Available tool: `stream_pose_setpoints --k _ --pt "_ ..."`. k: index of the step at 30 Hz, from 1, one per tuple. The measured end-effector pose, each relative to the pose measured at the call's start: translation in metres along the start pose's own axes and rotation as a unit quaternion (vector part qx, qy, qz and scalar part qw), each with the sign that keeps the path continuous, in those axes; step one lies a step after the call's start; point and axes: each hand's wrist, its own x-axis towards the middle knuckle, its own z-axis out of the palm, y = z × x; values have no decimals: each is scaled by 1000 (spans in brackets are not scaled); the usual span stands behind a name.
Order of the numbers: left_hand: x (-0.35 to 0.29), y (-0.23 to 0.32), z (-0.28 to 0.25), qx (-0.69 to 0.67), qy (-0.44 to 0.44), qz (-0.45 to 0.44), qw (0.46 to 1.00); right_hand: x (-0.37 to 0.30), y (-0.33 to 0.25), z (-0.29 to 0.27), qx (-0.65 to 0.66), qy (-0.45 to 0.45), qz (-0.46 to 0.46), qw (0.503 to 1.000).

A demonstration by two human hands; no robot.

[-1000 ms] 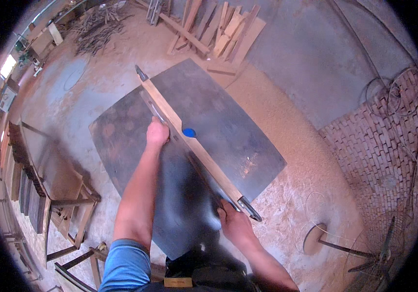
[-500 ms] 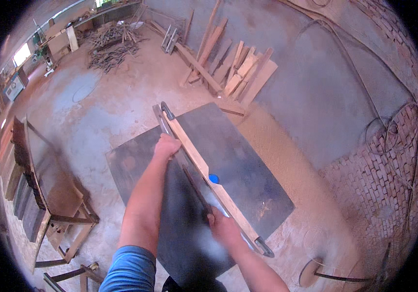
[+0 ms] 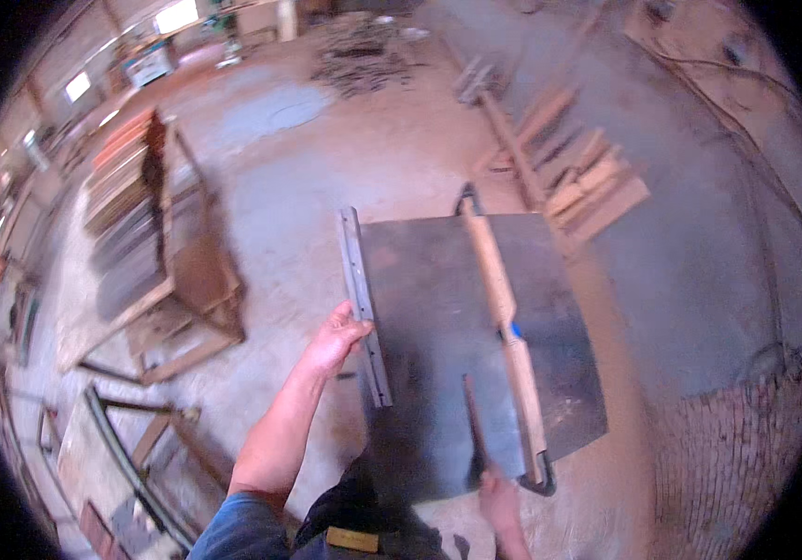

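My left hand point(image 3: 337, 338) is closed around a long grey strip point(image 3: 356, 271) with several small holes along it. The strip stands at the left edge of a dark flat tabletop point(image 3: 429, 308), pointing away from me. Near the table's front edge, my right hand point(image 3: 499, 499) grips the near end of a thin dark stick point(image 3: 474, 415), blurred by motion. Right of the stick, a notched wooden bar point(image 3: 496, 271) crosses the tabletop, with a black clamp point(image 3: 465, 198) at its far end and another point(image 3: 543, 474) at its near end. A small blue piece point(image 3: 515, 330) shows at the notch.
To the left stands a wooden rack point(image 3: 168, 289) stacked with boards. Lower left is a low frame point(image 3: 135, 448). Wood offcuts point(image 3: 597, 187) lean at the back right, and a scrap pile point(image 3: 364, 56) lies far back. Sawdust point(image 3: 620, 345) lies along the table's right side.
The view has turned left. My left hand has carried the grey strip away from the wooden bar to the table's left edge. My right hand has drawn back toward the front edge with the stick.
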Motion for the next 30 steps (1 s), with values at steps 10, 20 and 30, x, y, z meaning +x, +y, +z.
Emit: stream_pose_setpoints --k 10,20,30 --pt "-267 -48 -177 94 422 -10 902 -2 31 24 18 -15 -174 984" --pt "-470 -102 -370 117 750 -58 648 -75 -139 60 -134 -143 -253 947" --pt "-583 -93 -525 84 811 -323 480 -80 -307 196 -257 -242 -258 899"
